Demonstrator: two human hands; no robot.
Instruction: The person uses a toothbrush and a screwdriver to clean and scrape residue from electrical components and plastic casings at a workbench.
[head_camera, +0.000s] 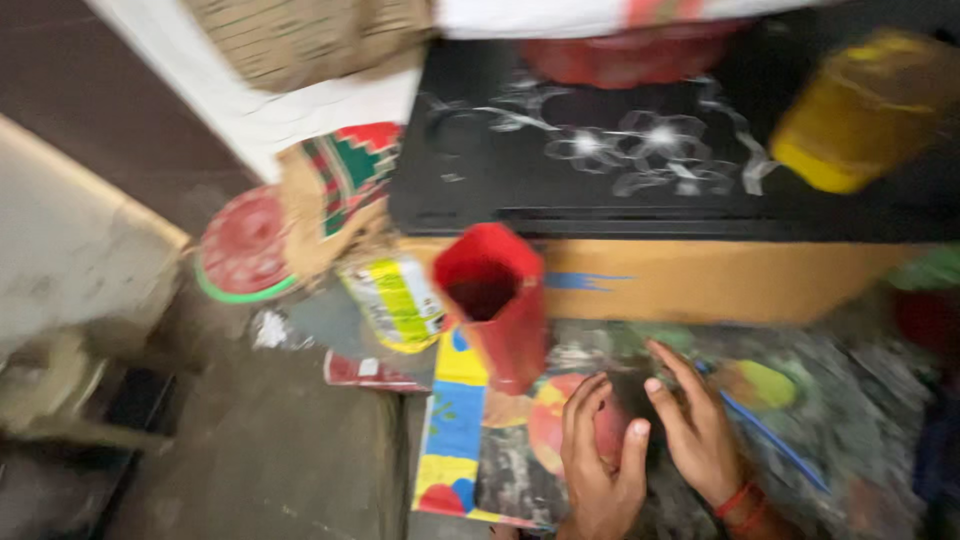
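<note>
Motion blur smears everything we see. Our hands (640, 440) cover a dark round object (625, 420) beside the red cup (495, 300); its kind is indeterminate. The frame's bottom edge cuts our wrists.

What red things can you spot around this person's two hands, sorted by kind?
Red open-topped container, near the left hand and right hand: 1
Red round plates or lids: 2, one with a green rim, one on the black surface
Red wrist thread: 1
Total: 4; the picture is blurred, so smaller red bits go uncounted.
</note>
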